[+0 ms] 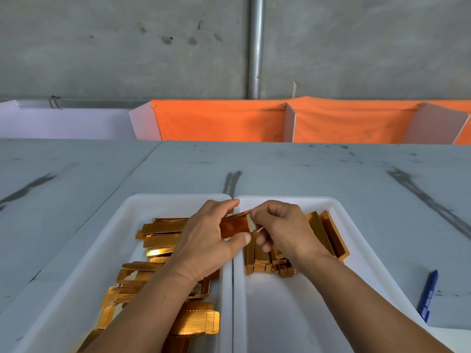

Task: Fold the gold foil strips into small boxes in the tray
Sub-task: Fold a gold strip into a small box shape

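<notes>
Gripping of a partly folded gold foil strip (233, 226) is shared by both hands, and it is held in the air just over the left rim of the right tray (311, 200). Its body is pinched by the left hand (204, 240), thumb on the near edge and fingers curled over the far edge. Its end flap is pinched by the curled fingertips of the right hand (283, 230), raised over the right tray's far half. Inside the right tray, under that hand, small folded boxes (262, 263) are heaped, with longer gold boxes (331, 233) leaned near its right wall. Against the right tray's left side a left tray (153, 200) is set, and flat gold strips (163, 229) are piled in it. Both trays are carried by a grey table (305, 169). Right of the right tray, apart from it, a blue pen (429, 296) is laid on the table. Beyond the right tray's far rim, orange cloth (219, 121) is hung past the table edge, and a metal pole (256, 47) is seen against a concrete wall (102, 47).
</notes>
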